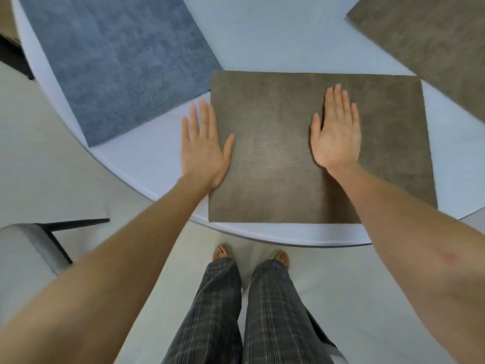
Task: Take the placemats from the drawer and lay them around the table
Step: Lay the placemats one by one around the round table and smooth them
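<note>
I look down on a round white table point(147, 164) that fills the upper half of the frame. In the centre lies a brown placemat point(283, 179), flat on the table, its near edge close to the table's rim at the bottom. My left hand point(203, 151) lies flat on the left edge of this placemat — the thumb and part of the palm are on the mat, the other fingers reach over the bare table just beside it. My right hand point(337, 135) lies flat on the mat, right of its middle, with the fingers straight and close together. So each grip is open: the palms press down and no finger curls around anything.

In the upper left of the frame a blue placemat point(118, 61) lies on the table, turned at an angle; its lower right corner goes a little under the upper left corner of the brown one, or touches it — I cannot tell which. In the upper right corner a second brown placemat point(430, 40) lies at an angle too, cut by the frame edge, with its corner near the centre mat.

At the bottom of the frame I see plaid trousers point(249, 311) and two feet in sandals on a pale floor point(39, 166). At the lower left stands a grey chair point(23, 248) with dark legs.
</note>
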### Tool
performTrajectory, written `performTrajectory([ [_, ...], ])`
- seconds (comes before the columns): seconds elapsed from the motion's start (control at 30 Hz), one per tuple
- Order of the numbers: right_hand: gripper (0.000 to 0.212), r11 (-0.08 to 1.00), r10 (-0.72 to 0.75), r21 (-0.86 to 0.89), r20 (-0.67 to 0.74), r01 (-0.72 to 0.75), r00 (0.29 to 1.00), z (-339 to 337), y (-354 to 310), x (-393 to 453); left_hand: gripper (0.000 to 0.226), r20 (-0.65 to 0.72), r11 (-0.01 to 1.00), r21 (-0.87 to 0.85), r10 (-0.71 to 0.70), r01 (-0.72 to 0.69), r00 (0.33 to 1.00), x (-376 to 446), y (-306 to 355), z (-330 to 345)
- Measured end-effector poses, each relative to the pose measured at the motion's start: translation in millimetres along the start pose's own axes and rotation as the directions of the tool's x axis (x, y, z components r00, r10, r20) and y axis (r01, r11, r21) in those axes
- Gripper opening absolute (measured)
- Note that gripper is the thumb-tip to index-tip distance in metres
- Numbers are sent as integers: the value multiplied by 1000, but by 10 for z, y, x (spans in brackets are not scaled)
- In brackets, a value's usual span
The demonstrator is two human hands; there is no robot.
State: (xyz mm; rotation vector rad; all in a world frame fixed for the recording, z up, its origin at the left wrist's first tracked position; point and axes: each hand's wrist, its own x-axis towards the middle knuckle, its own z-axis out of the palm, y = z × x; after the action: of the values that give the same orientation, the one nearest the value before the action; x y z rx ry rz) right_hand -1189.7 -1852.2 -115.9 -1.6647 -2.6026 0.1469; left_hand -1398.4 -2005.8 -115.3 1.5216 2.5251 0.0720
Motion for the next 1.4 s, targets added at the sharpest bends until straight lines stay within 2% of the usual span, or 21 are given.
performTrajectory([
  [0.07, 60, 1000, -8, -4, -4, 8, 1000, 2, 8, 10, 70, 29, 987, 26, 155, -155, 988, -494, -45, 60],
  [0.13, 60, 1000, 11, -6, -1, -11, 1000, 14, 7, 9, 67, 44, 972, 49, 229, -231, 972, -791, -108, 122],
  [0.27, 62, 979, 203, 21, 0, -203, 979, 60, -264, -306, 63, 23, 975, 48, 216, -217, 976, -812, -127, 145],
  [0.33, 64, 981, 195, 10, -3, -195, 981, 99, -562, -691, 62, 22, 974, 39, 223, -223, 975, -806, -94, 149],
  [0.4, 65, 997, 77, -8, 23, -77, 997, 134, -851, -1102, 61, 20, 974, 26, 225, -225, 974, -814, -82, 147],
  [0.47, 63, 991, -129, -13, 78, 131, 989, 164, -979, -1394, 60, 21, 974, 26, 223, -223, 975, -809, -79, 135],
  [0.53, 59, 938, -341, -4, 146, 346, 929, 141, -834, -1476, 60, 26, 974, 45, 222, -223, 975, -796, -67, 130],
  [0.6, 57, 904, -413, -24, 198, 426, 889, 73, -498, -1441, 61, 44, 974, 66, 216, -219, 975, -790, -53, 110],
  [0.63, 57, 927, -358, -28, 220, 373, 907, 24, -297, -1429, 61, 57, 973, 81, 212, -216, 976, -783, -47, 83],
  [0.7, 58, 992, -121, -10, 236, 127, 964, -93, 161, -1471, 62, 94, 970, 121, 201, -212, 975, -764, -22, -8],
  [0.73, 58, 1000, -1, -8, 246, 3, 969, -162, 403, -1539, 62, 118, 969, 134, 194, -209, 974, -750, 9, -70],
  [0.8, 60, 988, 151, -18, 296, -152, 943, -339, 848, -1712, 60, 168, 969, 147, 173, -198, 971, -696, 112, -231],
  [0.9, 60, 962, 267, -61, 401, -265, 877, -649, 1264, -1827, 47, 266, 967, 201, 100, -156, 959, -528, 373, -552],
  [0.97, 50, 938, 341, -79, 383, -337, 859, -868, 1431, -1747, 45, 338, 935, 304, 73, -182, 938, -374, 634, -768],
  [1.03, 39, 904, 414, -29, 316, -427, 854, -1124, 1614, -1620, 44, 373, 900, 344, 128, -266, 919, -222, 1006, -978],
  [1.13, 39, 865, 458, 84, 275, -495, 846, -1479, 2047, -1396, 45, 374, 883, 273, 269, -383, 887, -21, 1783, -1235],
  [1.27, 40, 879, 390, 176, 271, -443, 880, -1835, 2818, -1021, 50, 338, 863, 166, 406, -478, 849, 163, 2992, -1372],
  [1.4, 43, 901, 320, 192, 309, -388, 896, -2028, 3477, -598, 52, 330, 878, 122, 403, -462, 853, 355, 3881, -1385],
])
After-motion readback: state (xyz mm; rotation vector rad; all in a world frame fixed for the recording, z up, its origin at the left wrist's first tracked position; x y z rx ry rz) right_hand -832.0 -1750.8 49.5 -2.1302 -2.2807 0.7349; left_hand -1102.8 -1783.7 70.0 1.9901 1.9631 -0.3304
